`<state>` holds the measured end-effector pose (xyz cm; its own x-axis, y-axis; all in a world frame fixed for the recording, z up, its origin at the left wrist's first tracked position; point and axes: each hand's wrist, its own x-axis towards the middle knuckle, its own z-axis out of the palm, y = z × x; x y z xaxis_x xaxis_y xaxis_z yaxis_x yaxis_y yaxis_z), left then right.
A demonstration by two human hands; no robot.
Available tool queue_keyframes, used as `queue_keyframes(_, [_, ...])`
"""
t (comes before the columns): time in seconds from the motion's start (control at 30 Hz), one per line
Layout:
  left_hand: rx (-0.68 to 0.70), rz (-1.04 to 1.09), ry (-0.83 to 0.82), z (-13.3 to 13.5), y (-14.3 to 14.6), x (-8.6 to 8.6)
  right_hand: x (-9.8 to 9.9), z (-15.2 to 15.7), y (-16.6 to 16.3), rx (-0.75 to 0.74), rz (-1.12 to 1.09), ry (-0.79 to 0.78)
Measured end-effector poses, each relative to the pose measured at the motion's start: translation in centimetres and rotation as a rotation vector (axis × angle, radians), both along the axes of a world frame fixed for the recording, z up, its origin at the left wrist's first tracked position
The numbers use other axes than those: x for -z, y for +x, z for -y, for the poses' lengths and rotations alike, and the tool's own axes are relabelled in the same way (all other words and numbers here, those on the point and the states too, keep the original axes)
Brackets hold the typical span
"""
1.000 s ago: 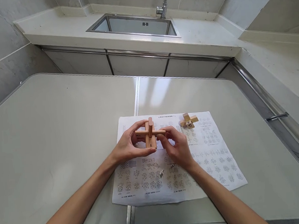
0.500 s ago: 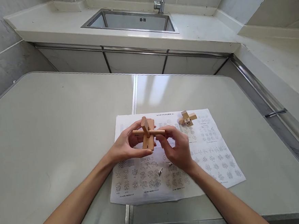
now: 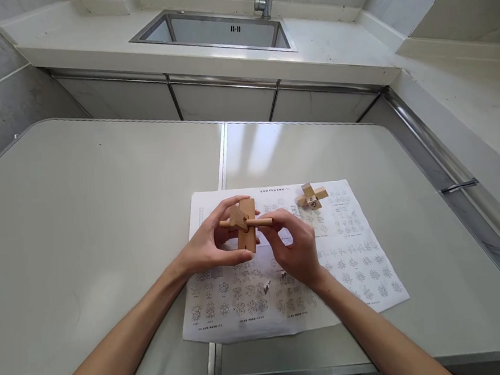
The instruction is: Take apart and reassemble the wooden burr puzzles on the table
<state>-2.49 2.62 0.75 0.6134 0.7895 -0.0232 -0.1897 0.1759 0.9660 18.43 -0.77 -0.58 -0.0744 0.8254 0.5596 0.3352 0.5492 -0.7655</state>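
Observation:
A brown wooden interlocking puzzle (image 3: 247,239), made of crossed pieces, is held above a printed sheet. My left hand (image 3: 211,241) grips its upright flat piece from the left, thumb at the near end and fingers round the far end. One piece pokes up toward me at the centre. With thumb and forefinger, my right hand (image 3: 291,241) pinches the right end of the thin crosswise bar. Some of my left fingers are hidden behind the puzzle. A second, paler wooden cross puzzle (image 3: 312,197) with dark marks rests on the sheet, beyond my right hand.
The creased sheet (image 3: 359,282) of small line drawings lies on a pale folding table (image 3: 107,220) with a metal seam down its middle. It has small tears near its centre. Behind stand a counter (image 3: 325,45), a sink (image 3: 213,33) and a faucet (image 3: 266,3).
The puzzle's central piece has turned, so its end now faces me and leans left instead of standing up. Both hands keep their hold. The view has shifted slightly.

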Motion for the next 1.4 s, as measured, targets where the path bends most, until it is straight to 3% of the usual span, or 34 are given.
queue_keyframes(0.33, [0.052,0.101,-0.053,-0.5,-0.1,0.4,0.1,0.0,-0.1,0.006,0.029,0.084])
queue_keyframes(0.67, [0.101,0.103,-0.113,-0.6,-0.3,-0.5,-0.1,0.0,0.1,0.035,0.095,0.196])
queue_keyframes(1.4, [0.165,0.032,-0.002,-0.8,-0.4,-1.1,-0.9,0.1,0.4,0.033,0.121,0.242])
